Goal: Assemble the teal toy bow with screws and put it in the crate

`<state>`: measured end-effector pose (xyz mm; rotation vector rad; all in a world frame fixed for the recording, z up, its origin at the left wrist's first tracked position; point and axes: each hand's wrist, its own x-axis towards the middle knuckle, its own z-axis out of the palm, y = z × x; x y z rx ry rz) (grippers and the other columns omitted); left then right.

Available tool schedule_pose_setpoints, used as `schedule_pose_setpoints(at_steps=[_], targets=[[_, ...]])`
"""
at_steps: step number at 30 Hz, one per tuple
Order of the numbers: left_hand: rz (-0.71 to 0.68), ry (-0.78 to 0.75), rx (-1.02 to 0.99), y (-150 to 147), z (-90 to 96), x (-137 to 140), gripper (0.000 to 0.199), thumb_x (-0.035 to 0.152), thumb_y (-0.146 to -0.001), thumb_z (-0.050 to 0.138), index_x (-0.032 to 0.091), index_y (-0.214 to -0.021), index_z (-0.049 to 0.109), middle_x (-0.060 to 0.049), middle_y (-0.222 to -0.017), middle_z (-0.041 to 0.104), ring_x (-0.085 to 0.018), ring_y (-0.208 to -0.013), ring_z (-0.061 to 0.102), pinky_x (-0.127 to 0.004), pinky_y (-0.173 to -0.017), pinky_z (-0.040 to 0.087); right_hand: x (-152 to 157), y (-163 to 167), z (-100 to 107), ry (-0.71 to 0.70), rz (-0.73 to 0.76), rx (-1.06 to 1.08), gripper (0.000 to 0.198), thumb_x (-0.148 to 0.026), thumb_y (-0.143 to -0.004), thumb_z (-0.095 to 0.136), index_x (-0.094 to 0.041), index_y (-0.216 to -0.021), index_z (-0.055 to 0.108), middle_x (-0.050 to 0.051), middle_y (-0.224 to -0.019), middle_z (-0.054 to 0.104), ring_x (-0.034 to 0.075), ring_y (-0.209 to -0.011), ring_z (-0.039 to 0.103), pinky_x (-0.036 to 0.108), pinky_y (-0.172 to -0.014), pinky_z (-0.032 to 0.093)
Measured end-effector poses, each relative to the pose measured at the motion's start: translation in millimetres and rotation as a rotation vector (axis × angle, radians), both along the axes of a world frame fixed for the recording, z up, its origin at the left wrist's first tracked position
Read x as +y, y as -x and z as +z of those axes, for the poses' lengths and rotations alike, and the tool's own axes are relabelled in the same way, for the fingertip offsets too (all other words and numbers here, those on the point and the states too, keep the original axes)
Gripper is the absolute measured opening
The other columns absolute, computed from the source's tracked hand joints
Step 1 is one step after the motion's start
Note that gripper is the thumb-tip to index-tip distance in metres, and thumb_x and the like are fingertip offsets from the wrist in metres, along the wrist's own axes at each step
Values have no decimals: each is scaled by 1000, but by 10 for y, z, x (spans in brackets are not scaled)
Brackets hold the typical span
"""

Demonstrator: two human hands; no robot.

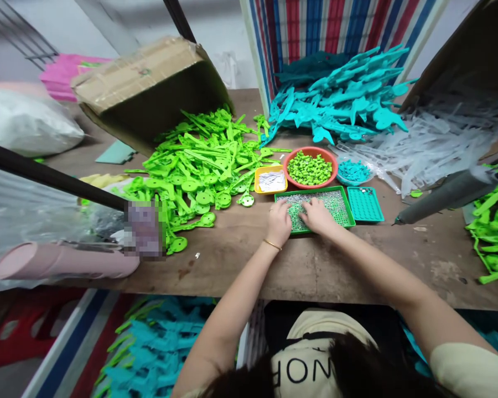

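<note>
Both of my hands reach into a shallow green tray (350,213) strewn with many tiny silvery metal pieces (332,202). At its left end my left hand (279,221) bends over the near rim, fingers apart on the pieces. My right hand (316,215) lies over the middle, its fingers spread and touching the tray's contents. Between the hands the green perforated bottom shows through. No held object is visible in either hand, though the fingertips are small and partly hidden. Just behind stand a red bowl (335,170) of small green parts and a yellow tray (269,192) with thin pale strips.
A teal tray (365,205) and a clear dish of teal bits (354,172) sit at the right. Piles of green plastic pieces (207,160), teal pieces (340,99) and translucent pieces (431,141) surround the work area. A grey pole (448,193) juts in; a pink cylinder (66,261) lies left.
</note>
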<state>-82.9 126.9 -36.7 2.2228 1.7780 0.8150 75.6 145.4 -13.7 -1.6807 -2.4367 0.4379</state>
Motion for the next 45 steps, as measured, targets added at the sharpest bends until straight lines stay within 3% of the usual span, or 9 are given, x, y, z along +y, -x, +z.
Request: schedule_pose_setpoints(at_steps=[4, 11, 18, 25, 29, 33, 38, 41, 45], targets=[[291, -11, -115, 68, -70, 30, 47, 7, -86, 40, 5, -131, 52, -22, -127, 58, -30, -123, 53, -48, -108, 43, -3, -253, 4, 34, 176, 37, 28, -28, -96, 44, -20, -109, 68, 12, -107, 61, 24, -104, 55, 40, -97, 46], [239, 16, -154, 73, -206, 75, 50, 6, -87, 37, 7, -135, 51, -19, -118, 66, -27, -108, 63, -43, -100, 48, 317, -449, -129, 15, 307, 120, 55, -31, -94, 45, -9, -144, 42, 20, -153, 34, 33, -143, 31, 59, -117, 26], [149, 93, -128, 119, -125, 80, 50, 6, -88, 39, 5, -136, 51, -19, -117, 67, -27, -108, 63, -41, -100, 48, 257, -234, -116, 100, 707, 211, 38, -13, -89, 47, -26, -118, 68, 1, -131, 63, 16, -129, 53, 36, -114, 41], [157, 105, -180, -22, -105, 36, 52, 3, -86, 39, 5, -137, 50, -18, -118, 67, -26, -108, 64, -39, -99, 50, 243, -742, -150, -13, 464, 178, 49, -30, -96, 42, -9, -139, 50, 24, -150, 38, 36, -140, 38, 67, -111, 31], [190, 96, -225, -44, -105, 0, 49, 4, -88, 40, 8, -135, 52, -17, -126, 65, -25, -116, 62, -39, -104, 47, 247, -202, -190, 21, 609, 210, 45, -30, -94, 48, -16, -137, 54, 13, -146, 48, 26, -139, 41, 53, -117, 34], [233, 96, -254, -34, -116, -19, 48, 6, -90, 39, 9, -135, 53, -16, -127, 64, -26, -116, 62, -40, -104, 48, 152, -515, -73, 52, 693, 196, 35, -25, -96, 41, -20, -118, 68, 9, -131, 62, 22, -126, 54, 44, -112, 42], [229, 90, -295, -45, -121, -30, 50, 5, -87, 39, 9, -136, 52, -15, -126, 65, -25, -114, 63, -40, -103, 49, -83, -1129, 84, -40, 221, -109, 46, -38, -95, 45, -15, -132, 58, 21, -125, 56, 35, -115, 54, 52, -97, 47], [232, 107, -303, -62, -99, -42, 51, 6, -87, 39, 9, -137, 52, -15, -128, 64, -24, -116, 62, -39, -105, 48, -201, -800, 36, 7, 11, -158, 59, -48, -92, 49, -9, -137, 52, 24, -111, 54, 36, -101, 56, 52, -87, 49], [249, 145, -282, -80, -77, -55, 51, 7, -89, 37, 6, -137, 51, -17, -130, 63, -25, -120, 60, -39, -107, 46, -202, 38, -61, 14, 175, -21, 42, -33, -92, 49, -8, -123, 62, 22, -110, 56, 32, -102, 54, 47, -91, 47]])
